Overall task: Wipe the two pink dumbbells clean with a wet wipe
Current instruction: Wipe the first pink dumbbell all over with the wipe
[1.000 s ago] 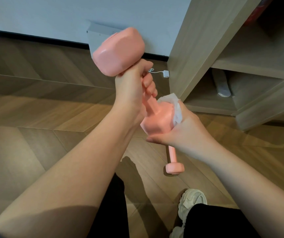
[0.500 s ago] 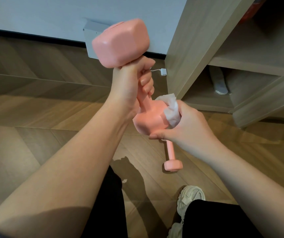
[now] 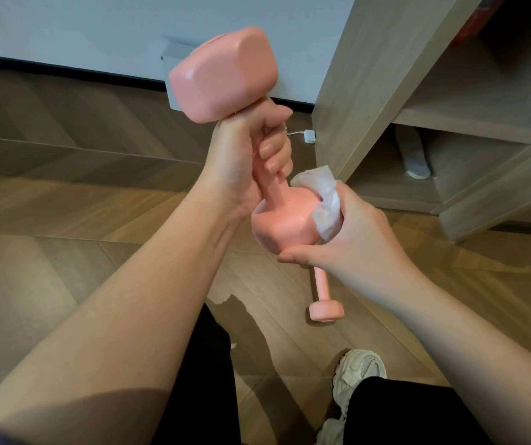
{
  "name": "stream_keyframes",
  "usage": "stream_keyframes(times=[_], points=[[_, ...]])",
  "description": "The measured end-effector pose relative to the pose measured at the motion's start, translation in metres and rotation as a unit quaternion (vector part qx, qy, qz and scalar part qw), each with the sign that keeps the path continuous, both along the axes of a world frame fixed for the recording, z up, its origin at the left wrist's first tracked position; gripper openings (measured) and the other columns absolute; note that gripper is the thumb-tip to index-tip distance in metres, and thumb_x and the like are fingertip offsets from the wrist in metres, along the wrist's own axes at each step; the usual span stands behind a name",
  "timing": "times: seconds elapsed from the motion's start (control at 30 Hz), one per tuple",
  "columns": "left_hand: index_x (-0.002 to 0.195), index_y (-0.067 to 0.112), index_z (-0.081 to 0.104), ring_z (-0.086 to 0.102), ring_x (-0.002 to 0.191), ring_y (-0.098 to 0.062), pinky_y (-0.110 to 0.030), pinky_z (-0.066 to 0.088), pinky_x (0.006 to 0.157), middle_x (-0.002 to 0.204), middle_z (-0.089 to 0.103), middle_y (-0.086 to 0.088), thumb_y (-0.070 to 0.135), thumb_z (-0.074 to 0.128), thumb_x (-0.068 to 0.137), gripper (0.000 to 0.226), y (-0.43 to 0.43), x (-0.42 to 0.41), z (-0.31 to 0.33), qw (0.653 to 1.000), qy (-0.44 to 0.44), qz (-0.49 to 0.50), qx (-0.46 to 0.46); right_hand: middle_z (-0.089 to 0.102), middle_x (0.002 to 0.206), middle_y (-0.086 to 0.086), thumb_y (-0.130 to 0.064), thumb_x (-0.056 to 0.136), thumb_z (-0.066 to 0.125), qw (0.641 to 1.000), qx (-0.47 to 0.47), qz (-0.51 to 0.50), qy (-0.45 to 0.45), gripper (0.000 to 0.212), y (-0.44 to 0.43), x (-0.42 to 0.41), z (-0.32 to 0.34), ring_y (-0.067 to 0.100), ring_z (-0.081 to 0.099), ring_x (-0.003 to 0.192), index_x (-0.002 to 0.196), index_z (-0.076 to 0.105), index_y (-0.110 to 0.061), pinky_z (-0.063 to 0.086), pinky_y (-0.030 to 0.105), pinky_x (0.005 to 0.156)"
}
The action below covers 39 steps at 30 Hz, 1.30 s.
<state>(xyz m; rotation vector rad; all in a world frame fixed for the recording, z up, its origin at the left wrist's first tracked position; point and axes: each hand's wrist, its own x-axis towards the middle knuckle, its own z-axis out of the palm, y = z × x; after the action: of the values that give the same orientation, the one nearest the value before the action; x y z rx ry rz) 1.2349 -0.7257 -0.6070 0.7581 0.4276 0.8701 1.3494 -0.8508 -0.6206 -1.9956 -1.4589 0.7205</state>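
My left hand [image 3: 248, 155] grips the handle of a pink dumbbell [image 3: 225, 75], held upright in the air, one head at the top and the other below. My right hand [image 3: 347, 239] cups that lower head and presses a crumpled white wet wipe [image 3: 325, 203] against its right side. A second pink dumbbell [image 3: 323, 300] lies on the wooden floor below my hands, its far end hidden behind my right hand.
A wooden shelf unit [image 3: 386, 91] stands at the right with a grey object [image 3: 415, 155] on its bottom shelf. A small white charger with a cable [image 3: 309, 136] lies by the white wall. My shoe [image 3: 357, 374] and black trousers are at the bottom.
The held dumbbell has turned in my left hand, its top head tipping right. My right hand with the wipe has shifted round the lower head.
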Motion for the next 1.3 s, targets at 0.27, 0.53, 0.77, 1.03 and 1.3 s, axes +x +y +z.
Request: stream_keyframes(times=[0.27,0.53,0.77,1.03,1.3], points=[[0.067,0.02,0.016,0.02,0.029,-0.011,-0.021,0.027,0.037,0.036,0.025,0.006,0.005,0.043,0.074,0.032,-0.003,-0.002,0.005,0.994,-0.042,-0.096,0.018,0.054,0.121,0.014,-0.021,0.067,0.086,0.945,-0.075,0.178,0.264,0.076,0.006,0.017,0.007,0.021,0.06,0.097,0.133,0.051,-0.028,0.056,0.04,0.076],[0.051,0.02,0.031,0.017,0.029,-0.012,-0.022,0.026,0.038,0.035,0.025,0.006,0.004,0.039,0.073,0.029,0.002,-0.008,0.005,0.994,-0.055,-0.093,0.036,0.071,0.103,-0.007,-0.046,0.047,0.092,0.977,-0.048,0.09,0.189,0.074,0.004,0.028,0.008,0.009,0.065,0.099,0.116,0.068,-0.033,0.057,0.033,0.085],[0.048,0.02,0.045,0.021,0.027,-0.01,-0.02,0.025,0.037,0.034,0.028,0.006,0.002,0.036,0.075,0.034,-0.005,-0.001,0.005,0.982,-0.079,-0.164,0.046,0.064,0.1,0.002,-0.024,0.062,0.088,0.925,-0.108,0.191,0.31,0.066,0.005,0.029,0.006,0.013,0.062,0.085,0.12,0.063,-0.04,0.057,0.033,0.072],[0.049,0.019,0.039,0.021,0.028,-0.01,-0.021,0.024,0.037,0.035,0.028,0.006,0.002,0.034,0.076,0.033,0.006,-0.007,0.002,0.991,-0.069,-0.111,0.039,0.069,0.111,-0.008,-0.045,0.052,0.09,0.972,-0.052,0.077,0.218,0.072,0.005,0.029,0.0,0.011,0.063,0.106,0.119,0.065,-0.037,0.056,0.043,0.093],[0.056,0.018,0.029,0.026,0.031,-0.012,-0.023,0.025,0.04,0.038,0.031,0.003,0.006,0.041,0.078,0.027,0.005,0.002,-0.004,0.985,-0.063,-0.158,0.003,0.052,0.121,0.026,0.002,0.073,0.079,0.907,-0.119,0.194,0.355,0.068,0.011,0.022,-0.003,0.039,0.06,0.099,0.132,0.049,-0.015,0.054,0.062,0.082]])
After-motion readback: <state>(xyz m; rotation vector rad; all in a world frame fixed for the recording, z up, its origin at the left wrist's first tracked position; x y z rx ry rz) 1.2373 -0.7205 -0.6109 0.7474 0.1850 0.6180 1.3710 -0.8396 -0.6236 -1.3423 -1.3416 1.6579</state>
